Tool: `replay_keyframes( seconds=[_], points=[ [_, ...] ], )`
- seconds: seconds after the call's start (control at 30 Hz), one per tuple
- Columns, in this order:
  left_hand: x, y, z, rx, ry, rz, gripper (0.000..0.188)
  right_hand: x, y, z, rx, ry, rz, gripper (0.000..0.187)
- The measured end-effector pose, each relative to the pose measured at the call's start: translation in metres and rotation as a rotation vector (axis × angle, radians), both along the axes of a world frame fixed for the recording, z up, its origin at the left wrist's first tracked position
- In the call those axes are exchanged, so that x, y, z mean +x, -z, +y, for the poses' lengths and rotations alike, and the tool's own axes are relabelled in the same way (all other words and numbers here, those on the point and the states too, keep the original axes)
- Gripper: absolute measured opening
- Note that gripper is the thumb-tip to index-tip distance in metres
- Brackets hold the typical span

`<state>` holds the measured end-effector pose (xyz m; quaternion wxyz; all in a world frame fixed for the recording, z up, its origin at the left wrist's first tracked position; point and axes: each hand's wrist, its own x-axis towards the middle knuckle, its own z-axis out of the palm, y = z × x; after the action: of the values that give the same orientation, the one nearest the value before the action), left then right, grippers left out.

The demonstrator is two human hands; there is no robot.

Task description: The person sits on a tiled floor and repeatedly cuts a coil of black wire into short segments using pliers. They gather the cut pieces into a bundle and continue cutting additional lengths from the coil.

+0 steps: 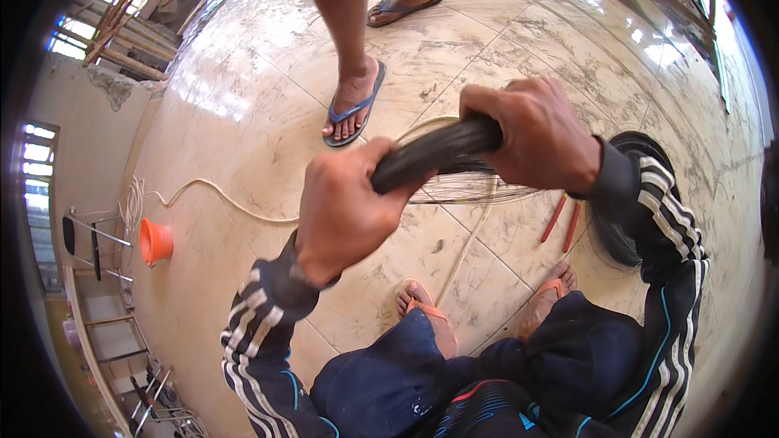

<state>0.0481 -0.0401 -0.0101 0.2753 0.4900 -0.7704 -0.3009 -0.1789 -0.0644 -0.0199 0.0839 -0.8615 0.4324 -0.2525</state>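
Both of my hands are wrapped round a thick bundle of thin black wire (438, 152), raised above the floor. My left hand (345, 203) grips its near-left end, and my right hand (540, 130) holds it at the upper right. The stretch between my fists is tightly packed, and loose thin strands hang out below it. A larger coil of black wire (614, 231) lies on the floor beside my right forearm, partly hidden by the sleeve. Next to it are the two red handles (560, 225) of a hand tool, whose head is hidden from me.
Another person's sandalled foot (355, 101) stands just beyond my hands. A pale cable (219, 188) winds across the dirty tiled floor (268, 130). At the left are an orange bucket (157, 242) and a black-seated metal chair (96, 245). Bamboo poles (134, 49) lean at the far left.
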Motion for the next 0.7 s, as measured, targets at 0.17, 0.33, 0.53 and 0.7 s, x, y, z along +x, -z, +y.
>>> replay_keyframes(
  seconds=[0.17,0.33,0.53,0.7],
  points=[
    [0.02,0.002,0.017,0.057,-0.054,0.017,0.014,-0.016,0.011,0.004,0.271,-0.064,-0.127,0.018],
    [0.042,0.018,0.024,0.088,-0.029,0.148,0.017,-0.036,0.041,0.004,0.488,-0.315,-0.414,0.027],
    [0.061,-0.005,-0.012,0.749,0.159,-0.252,0.031,-0.009,0.038,-0.004,0.428,-0.308,-0.303,0.024],
    [0.035,-0.036,-0.04,0.907,0.473,0.028,0.059,0.033,0.006,-0.003,0.246,-0.407,-0.156,0.022]
  ],
)
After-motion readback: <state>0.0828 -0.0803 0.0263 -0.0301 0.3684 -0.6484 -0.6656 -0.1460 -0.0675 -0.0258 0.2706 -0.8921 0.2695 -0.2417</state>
